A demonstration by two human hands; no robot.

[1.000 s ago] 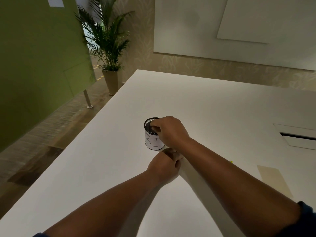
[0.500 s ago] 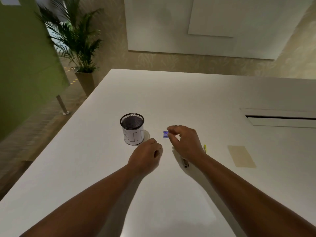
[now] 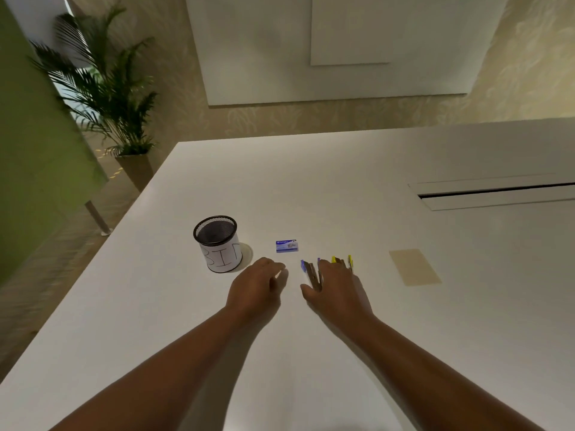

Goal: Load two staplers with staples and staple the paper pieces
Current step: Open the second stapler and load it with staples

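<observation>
White table [image 3: 342, 181], staple box [image 3: 287, 246], staplers [image 3: 311, 272]

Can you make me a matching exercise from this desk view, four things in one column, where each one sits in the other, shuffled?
Things:
1. mesh cup
2. staple box
3. tan paper
4. staplers

Places:
A. partly under the right hand
B. far right, alone on the table
C. leftmost, beyond the left hand
D. between the cup and the staplers

Pairs: 1-C, 2-D, 3-B, 4-A
</observation>
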